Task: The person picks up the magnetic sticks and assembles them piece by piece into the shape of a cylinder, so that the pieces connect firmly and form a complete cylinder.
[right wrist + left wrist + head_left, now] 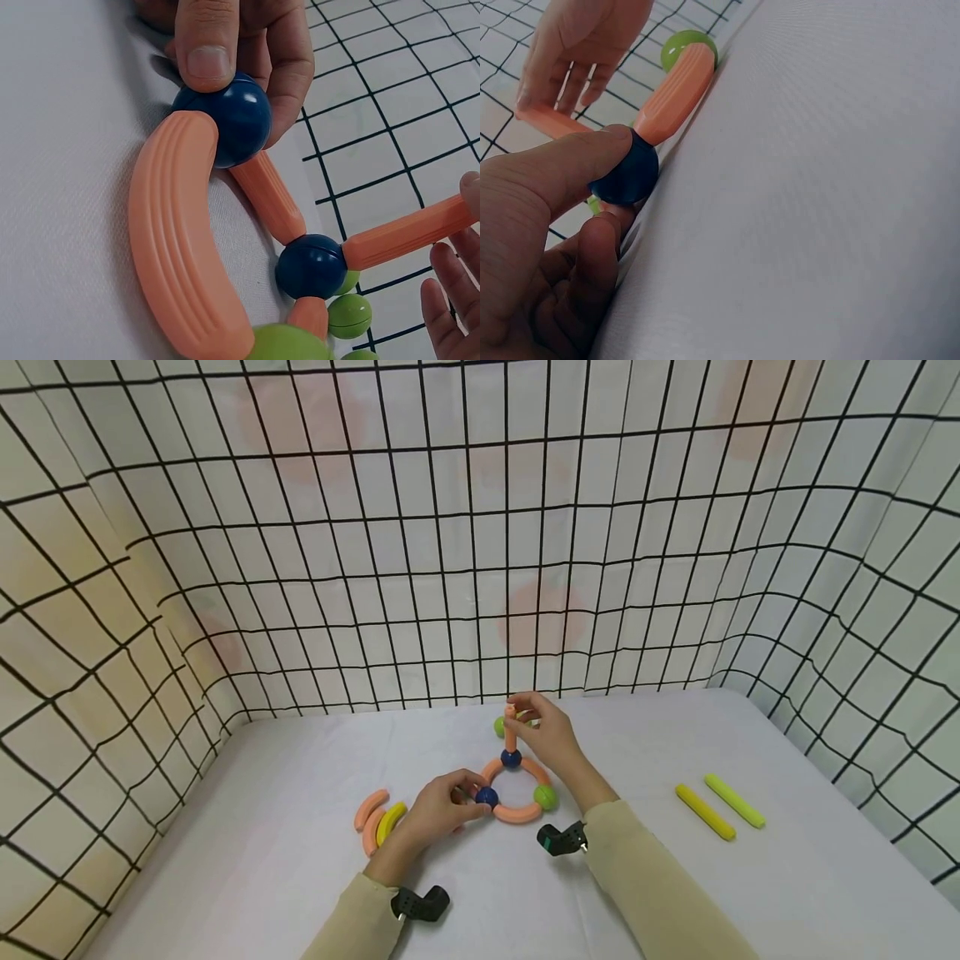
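Observation:
A ring of curved orange rods [517, 814] lies on the white cloth, joined by two blue balls and a green ball [545, 797]. My left hand [438, 810] pinches the near-left blue ball [487, 797] between thumb and fingers, as the left wrist view [634, 176] also has it. From the far blue ball [511, 758] a straight orange rod [511, 739] stands up. Near its top, my right hand [553, 739] holds this rod between thumb and fingertips. In the right wrist view the rod's lower end [367, 250] meets the far blue ball.
Loose curved orange rods [371, 808] and a curved yellow rod [390, 822] lie left of my left hand. Straight yellow [705, 812] and lime [735, 800] rods lie at the right. Green balls [350, 315] sit behind the ring. Black wire mesh [480, 577] rises around the back and sides.

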Demonstrator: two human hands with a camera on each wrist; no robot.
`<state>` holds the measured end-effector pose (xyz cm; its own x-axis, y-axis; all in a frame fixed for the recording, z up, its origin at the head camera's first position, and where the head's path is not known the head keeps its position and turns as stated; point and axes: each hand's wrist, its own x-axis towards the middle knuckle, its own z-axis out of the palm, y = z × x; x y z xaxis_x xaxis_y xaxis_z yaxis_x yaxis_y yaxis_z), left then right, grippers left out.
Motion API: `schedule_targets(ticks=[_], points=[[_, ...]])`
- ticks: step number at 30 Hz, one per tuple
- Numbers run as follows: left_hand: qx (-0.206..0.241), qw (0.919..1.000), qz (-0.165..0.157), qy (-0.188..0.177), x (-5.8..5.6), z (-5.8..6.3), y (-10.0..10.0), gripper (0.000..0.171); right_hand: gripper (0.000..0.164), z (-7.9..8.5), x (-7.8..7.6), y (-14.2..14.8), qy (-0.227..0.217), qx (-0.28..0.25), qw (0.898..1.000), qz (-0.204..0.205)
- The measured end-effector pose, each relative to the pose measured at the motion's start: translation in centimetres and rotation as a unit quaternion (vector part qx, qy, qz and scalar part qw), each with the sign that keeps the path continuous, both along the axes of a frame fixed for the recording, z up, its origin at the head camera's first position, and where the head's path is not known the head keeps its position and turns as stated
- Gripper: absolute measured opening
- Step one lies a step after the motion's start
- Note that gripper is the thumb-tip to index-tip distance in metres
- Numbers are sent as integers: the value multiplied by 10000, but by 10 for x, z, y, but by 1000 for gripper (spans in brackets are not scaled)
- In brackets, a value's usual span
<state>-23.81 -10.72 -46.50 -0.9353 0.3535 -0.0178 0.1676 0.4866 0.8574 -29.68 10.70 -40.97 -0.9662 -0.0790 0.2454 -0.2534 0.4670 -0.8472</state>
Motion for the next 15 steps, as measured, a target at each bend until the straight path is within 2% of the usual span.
schedule_targets(ticks=[6, 15], points=[[25, 10000, -8, 3, 0, -1, -1, 34, 51, 3, 6, 3, 61, 324, 9994, 75], [69, 10000, -27, 33, 0, -2, -1, 33, 56, 8, 21, 21, 385, 604, 9974, -95]])
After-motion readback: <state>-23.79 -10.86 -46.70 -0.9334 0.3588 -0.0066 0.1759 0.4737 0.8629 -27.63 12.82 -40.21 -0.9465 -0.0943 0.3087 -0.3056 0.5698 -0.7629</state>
